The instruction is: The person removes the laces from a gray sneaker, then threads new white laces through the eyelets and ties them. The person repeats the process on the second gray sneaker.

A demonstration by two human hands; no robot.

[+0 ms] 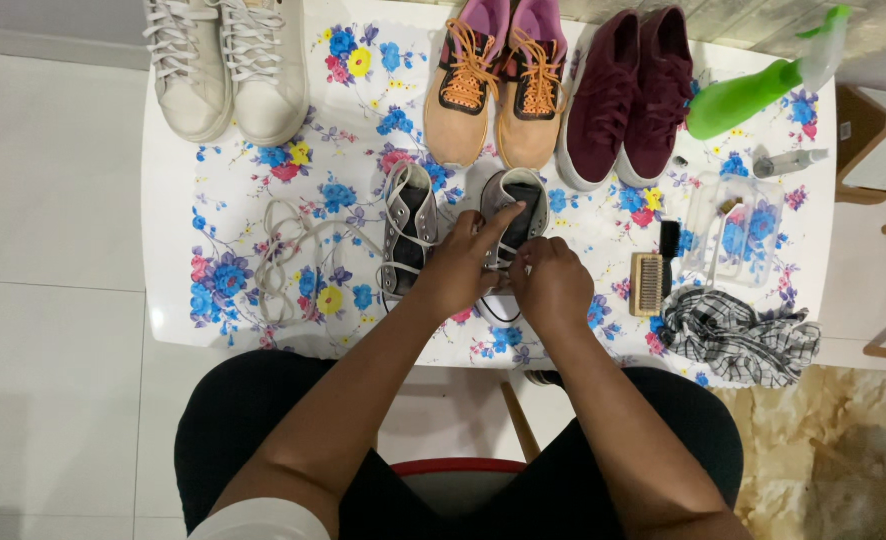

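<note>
Two hands meet over a grey sneaker (511, 205) near the front edge of the table (178, 200): the left hand (460, 265) grips its side with one finger stretched along the opening, the right hand (550, 283) pinches at its laces. Its twin (409, 225) lies just left, a loose white lace (288, 260) beyond. A brush (648, 284) and checked cloth (738, 335) sit right.

Tabletop (213, 190): white, rectangular, printed with blue, pink and yellow flowers; centre of view. Floor (53, 300): large pale tiles with thin joints, 9 o'clock; beige marbled tiles (813, 460) at 4 o'clock. Wooden stool (868, 150): pale seat, 3 o'clock. Red-rimmed seat (458, 467): 6 o'clock. Light: even, soft.
</note>
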